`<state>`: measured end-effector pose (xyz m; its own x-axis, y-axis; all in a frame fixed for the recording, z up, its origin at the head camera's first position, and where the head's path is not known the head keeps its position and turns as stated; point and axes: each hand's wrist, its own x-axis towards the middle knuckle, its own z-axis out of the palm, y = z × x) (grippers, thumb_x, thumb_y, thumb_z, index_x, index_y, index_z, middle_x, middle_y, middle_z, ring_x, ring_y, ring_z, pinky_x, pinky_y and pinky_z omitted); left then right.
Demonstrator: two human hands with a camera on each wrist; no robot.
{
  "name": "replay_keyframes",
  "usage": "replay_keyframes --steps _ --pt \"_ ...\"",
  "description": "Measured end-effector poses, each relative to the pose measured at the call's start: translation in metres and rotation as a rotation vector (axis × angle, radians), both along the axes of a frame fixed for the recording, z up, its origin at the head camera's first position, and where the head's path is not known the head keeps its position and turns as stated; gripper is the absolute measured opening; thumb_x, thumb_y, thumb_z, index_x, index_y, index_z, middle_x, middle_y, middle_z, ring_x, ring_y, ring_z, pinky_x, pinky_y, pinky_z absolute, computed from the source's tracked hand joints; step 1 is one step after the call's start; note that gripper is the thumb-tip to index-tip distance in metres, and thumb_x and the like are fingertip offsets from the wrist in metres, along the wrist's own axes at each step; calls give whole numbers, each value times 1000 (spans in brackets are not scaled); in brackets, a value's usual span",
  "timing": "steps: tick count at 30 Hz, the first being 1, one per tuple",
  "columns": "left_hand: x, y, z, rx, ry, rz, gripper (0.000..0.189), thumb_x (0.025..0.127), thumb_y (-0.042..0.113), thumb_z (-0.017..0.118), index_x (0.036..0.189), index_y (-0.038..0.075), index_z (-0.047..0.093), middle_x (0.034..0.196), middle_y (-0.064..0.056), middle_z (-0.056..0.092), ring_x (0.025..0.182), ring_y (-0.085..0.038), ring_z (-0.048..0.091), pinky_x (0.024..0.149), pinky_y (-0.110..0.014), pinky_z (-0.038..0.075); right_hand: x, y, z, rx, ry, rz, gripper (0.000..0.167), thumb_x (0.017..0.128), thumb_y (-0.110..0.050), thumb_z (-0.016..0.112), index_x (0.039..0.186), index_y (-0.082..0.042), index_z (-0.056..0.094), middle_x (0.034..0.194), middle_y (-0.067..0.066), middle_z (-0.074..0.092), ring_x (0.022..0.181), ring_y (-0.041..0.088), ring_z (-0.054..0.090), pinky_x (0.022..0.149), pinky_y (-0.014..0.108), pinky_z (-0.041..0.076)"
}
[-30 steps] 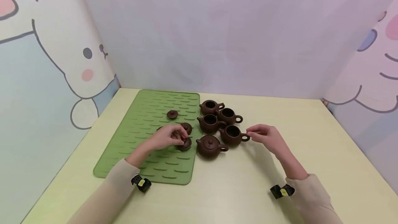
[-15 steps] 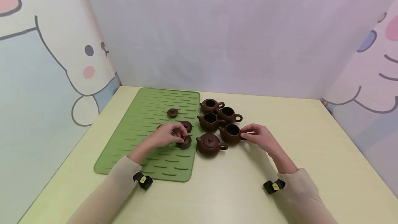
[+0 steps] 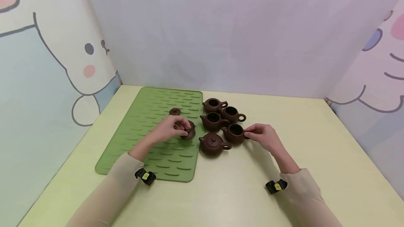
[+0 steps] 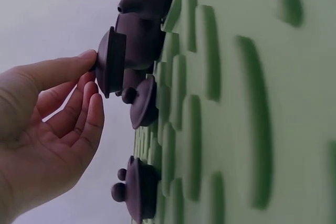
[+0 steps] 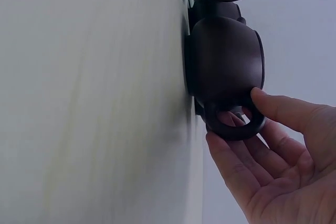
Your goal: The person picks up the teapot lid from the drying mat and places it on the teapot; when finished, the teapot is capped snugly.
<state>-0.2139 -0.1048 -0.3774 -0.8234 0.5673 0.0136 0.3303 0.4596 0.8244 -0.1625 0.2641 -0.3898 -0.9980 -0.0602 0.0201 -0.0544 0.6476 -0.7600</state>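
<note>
My left hand (image 3: 170,128) pinches a dark brown teapot lid (image 4: 112,64) by its knob, holding it up off the green ridged mat (image 3: 172,167). In the left wrist view, more lids rest knob-up on the mat beyond it, one small lid (image 4: 143,103) close by and another lid (image 4: 135,190) lower down. My right hand (image 3: 265,137) holds the ring handle of a lidless brown teapot (image 5: 226,61), thumb on top and fingers below. That teapot stands on the table, its round mouth facing up and its spout toward the left. Parts of the lids are hidden behind my left hand.
A lidded teapot (image 3: 210,147) stands nearest me beside the mat's right edge. Behind it are more lidless teapots, including one by the mat (image 3: 210,125), one farther right (image 3: 229,116) and one at the back (image 3: 212,108). A lid (image 3: 175,111) lies farther back on the mat.
My right hand has moved left onto the teapot's handle and taken hold of it. My left hand has lifted the lid from the mat and slightly away from me.
</note>
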Motion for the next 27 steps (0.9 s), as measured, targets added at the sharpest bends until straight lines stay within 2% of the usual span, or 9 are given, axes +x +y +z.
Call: replay_keyframes --steps 8,15,22,27 --pt "-6 13 13 -7 50 -4 16 89 5 72 105 5 70 102 -9 71 91 -17 63 82 -31 56 -2 -1 0 14 9 -5 21 90 -17 74 105 -2 76 98 13 78 85 3 67 74 19 50" --pt "-7 30 23 0 60 -20 17 90 6 72 107 7 70 105 -9 70 94 -18 63 84 -32 56 -2 -3 -1 16 -2 -10 21 91 -18 73 105 -3 76 98 12 77 87 8 69 77 22 50" --pt "-6 48 28 11 68 -45 18 90 8 72 108 9 69 106 -7 70 96 -17 65 83 -30 57 -1 -4 1 38 6 -25 20 90 -19 74 103 -4 77 98 11 77 90 13 71 80 26 50" --pt "-8 61 27 22 95 -66 16 90 9 73 106 10 70 105 -6 71 94 -16 65 79 -28 56 -1 -4 1 38 18 -29 19 89 -17 75 102 -3 77 98 12 78 90 13 72 79 23 50"
